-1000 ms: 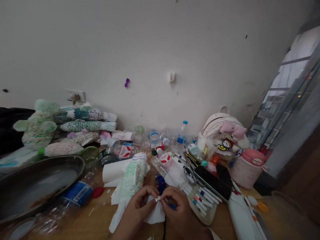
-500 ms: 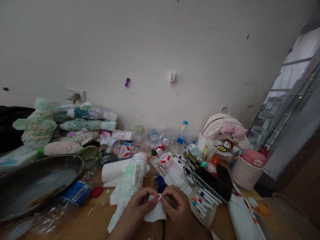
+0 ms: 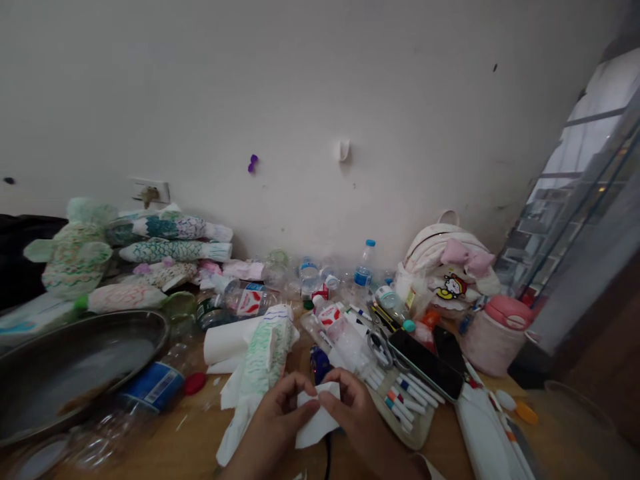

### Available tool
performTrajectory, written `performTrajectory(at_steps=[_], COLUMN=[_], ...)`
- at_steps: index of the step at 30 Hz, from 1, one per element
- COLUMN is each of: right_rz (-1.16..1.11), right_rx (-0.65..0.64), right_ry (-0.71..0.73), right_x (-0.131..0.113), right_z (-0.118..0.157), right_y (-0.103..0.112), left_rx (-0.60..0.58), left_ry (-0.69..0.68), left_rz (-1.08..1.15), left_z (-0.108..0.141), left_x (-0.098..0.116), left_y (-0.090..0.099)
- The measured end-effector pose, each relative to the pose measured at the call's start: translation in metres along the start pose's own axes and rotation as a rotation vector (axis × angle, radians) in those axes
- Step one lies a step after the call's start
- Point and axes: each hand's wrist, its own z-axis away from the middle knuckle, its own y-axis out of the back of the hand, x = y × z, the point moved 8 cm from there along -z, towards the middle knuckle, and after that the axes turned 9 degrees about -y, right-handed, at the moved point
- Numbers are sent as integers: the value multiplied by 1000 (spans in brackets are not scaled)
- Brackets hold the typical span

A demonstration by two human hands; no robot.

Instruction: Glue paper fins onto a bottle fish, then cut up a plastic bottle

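Observation:
Both hands meet low in the middle of the view over a wooden table [image 3: 195, 440]. My left hand [image 3: 280, 413] and my right hand [image 3: 353, 413] pinch a small piece of white tissue paper [image 3: 315, 417] between thumbs and fingertips. Just left of my left hand lies a paper-wrapped fish-shaped bottle with green scale marks [image 3: 263, 360]. A small blue object [image 3: 320, 363] sits right behind the tissue paper.
A dark metal tray [image 3: 75, 367] fills the left. Decorated bottle fish [image 3: 170, 250] are stacked by the wall. Empty plastic bottles [image 3: 310, 280], scissors [image 3: 383, 347], markers in a case [image 3: 405, 400], a phone [image 3: 425, 363], a pink backpack [image 3: 447, 260] and a pink cup [image 3: 495, 333] crowd the right.
The tissue paper has been turned and folded between my fingers; it now looks flatter, with its top edge raised. My hands stay in the same spot.

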Motion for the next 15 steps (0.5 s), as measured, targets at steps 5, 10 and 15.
performTrajectory(at_steps=[5,10,15], right_rz=[-19,-20,43], right_rx=[-7,-29,83], right_ry=[-22,-22,-9], right_x=[-2,-4,6], right_z=[-3,0,-1], right_y=[-1,-2,13], left_rx=[-1,-38,-59], left_ry=[-33,-28,26], left_rz=[7,56,45], left_z=[-2,0,-2], left_x=[-3,-2,-11], left_y=[2,-4,-3])
